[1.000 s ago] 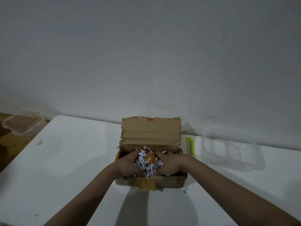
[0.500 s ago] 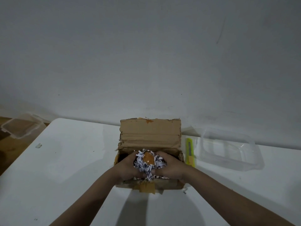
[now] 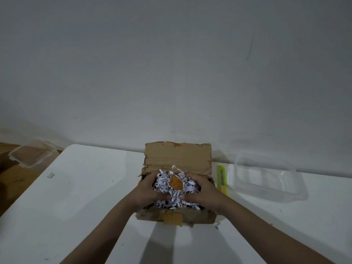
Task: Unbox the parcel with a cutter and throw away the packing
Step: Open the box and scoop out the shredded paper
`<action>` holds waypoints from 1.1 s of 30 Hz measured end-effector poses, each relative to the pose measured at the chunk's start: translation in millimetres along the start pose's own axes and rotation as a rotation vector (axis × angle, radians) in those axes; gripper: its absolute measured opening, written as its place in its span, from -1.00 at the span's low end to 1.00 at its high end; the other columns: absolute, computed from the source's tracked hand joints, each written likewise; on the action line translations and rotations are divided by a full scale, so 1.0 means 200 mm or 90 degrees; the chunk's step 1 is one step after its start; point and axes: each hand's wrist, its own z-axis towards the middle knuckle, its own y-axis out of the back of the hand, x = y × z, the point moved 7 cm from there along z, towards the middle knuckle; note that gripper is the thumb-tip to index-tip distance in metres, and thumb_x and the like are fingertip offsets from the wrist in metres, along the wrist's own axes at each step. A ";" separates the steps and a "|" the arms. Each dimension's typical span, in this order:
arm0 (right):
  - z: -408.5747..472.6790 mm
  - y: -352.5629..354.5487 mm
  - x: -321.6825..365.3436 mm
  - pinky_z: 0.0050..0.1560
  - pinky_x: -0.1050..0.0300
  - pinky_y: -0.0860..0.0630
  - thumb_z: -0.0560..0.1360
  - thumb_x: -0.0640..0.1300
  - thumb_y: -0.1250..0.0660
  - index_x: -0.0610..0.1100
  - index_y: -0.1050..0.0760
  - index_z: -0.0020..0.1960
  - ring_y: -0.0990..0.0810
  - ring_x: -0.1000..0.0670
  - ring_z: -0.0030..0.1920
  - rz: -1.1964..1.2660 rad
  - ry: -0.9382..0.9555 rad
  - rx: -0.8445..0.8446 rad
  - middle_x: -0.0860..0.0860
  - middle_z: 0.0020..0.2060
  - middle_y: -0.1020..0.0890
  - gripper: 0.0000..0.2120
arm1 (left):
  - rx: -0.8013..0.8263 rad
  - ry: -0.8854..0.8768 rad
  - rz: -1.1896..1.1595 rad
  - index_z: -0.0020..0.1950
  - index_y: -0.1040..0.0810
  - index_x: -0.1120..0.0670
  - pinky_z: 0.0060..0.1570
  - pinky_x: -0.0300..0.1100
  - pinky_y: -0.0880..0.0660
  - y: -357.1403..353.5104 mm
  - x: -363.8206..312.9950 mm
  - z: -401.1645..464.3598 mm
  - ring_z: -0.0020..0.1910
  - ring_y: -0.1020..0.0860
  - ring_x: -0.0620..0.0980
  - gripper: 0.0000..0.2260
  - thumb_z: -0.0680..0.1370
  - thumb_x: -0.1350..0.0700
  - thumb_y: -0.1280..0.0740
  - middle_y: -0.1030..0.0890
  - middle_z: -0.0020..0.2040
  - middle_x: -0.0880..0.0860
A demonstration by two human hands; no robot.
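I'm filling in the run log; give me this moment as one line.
stage: lifting packing | left hand + right hand: grip on shredded paper | box: open | cutter: on table, right of box

Two forearms are entering from the lower edge, both bare to the frame's border, showing no sleeves. The left hand and right hand are wearing no gloves, rings, watch or bracelets.

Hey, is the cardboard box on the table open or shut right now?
Open. The cardboard box has its lid flap standing up at the back, and shredded paper shows inside.
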 end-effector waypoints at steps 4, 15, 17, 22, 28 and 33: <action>0.00 0.00 0.02 -0.04 0.46 -0.48 0.41 -0.17 -0.48 -0.02 -0.35 0.38 -0.50 0.29 0.07 0.025 0.029 -0.007 0.18 0.20 -0.49 -0.41 | -0.014 -0.029 0.012 0.22 -0.46 -0.05 0.12 -0.05 -0.54 0.00 -0.06 -0.02 0.11 -0.59 -0.02 -0.44 0.30 0.29 -0.53 -0.62 0.12 0.02; 0.00 0.06 0.12 0.36 -0.03 -0.39 0.35 -0.01 -0.52 0.06 -0.36 0.36 -0.38 -0.04 0.35 -0.021 0.084 -0.091 -0.02 0.34 -0.35 -0.37 | -0.033 -0.101 -0.006 0.23 -0.45 0.00 0.06 -0.13 -0.55 0.03 -0.24 -0.03 0.12 -0.59 0.00 -0.42 0.27 0.25 -0.53 -0.60 0.15 0.07; -0.01 0.06 0.13 0.38 0.04 -0.34 0.37 -0.04 -0.51 0.04 -0.34 0.38 -0.34 0.00 0.37 -0.021 0.095 -0.100 0.01 0.34 -0.32 -0.36 | -0.028 -0.109 -0.014 0.21 -0.47 0.02 0.06 -0.09 -0.56 0.03 -0.26 -0.04 0.10 -0.61 0.03 -0.46 0.27 0.24 -0.51 -0.63 0.12 0.08; -0.03 0.07 0.15 0.38 0.09 -0.29 0.40 -0.08 -0.49 -0.02 -0.32 0.41 -0.29 0.03 0.40 -0.025 0.114 -0.102 0.06 0.36 -0.31 -0.36 | -0.032 -0.131 0.011 0.11 -0.50 -0.06 -0.03 -0.19 -0.57 0.02 -0.31 -0.06 0.04 -0.62 -0.07 -0.54 0.36 0.38 -0.47 -0.66 0.02 -0.03; -0.12 0.15 0.19 0.23 0.15 -0.39 0.39 -0.08 -0.49 0.02 -0.32 0.40 -0.40 0.06 0.29 -0.026 0.110 -0.102 0.11 0.30 -0.38 -0.36 | -0.042 -0.169 0.061 0.12 -0.53 -0.01 -0.02 -0.21 -0.56 -0.04 -0.38 -0.09 0.03 -0.61 -0.09 -0.57 0.34 0.31 -0.52 -0.64 0.01 -0.04; -0.26 0.29 0.19 0.30 0.00 -0.44 0.30 0.04 -0.54 0.05 -0.39 0.37 -0.47 0.05 0.29 -0.026 0.100 -0.118 0.11 0.31 -0.47 -0.32 | -0.040 -0.233 0.150 0.05 -0.52 0.14 -0.16 -0.52 -0.43 -0.19 -0.48 -0.10 -0.12 -0.55 -0.41 -0.68 0.35 0.31 -0.50 -0.57 -0.15 -0.13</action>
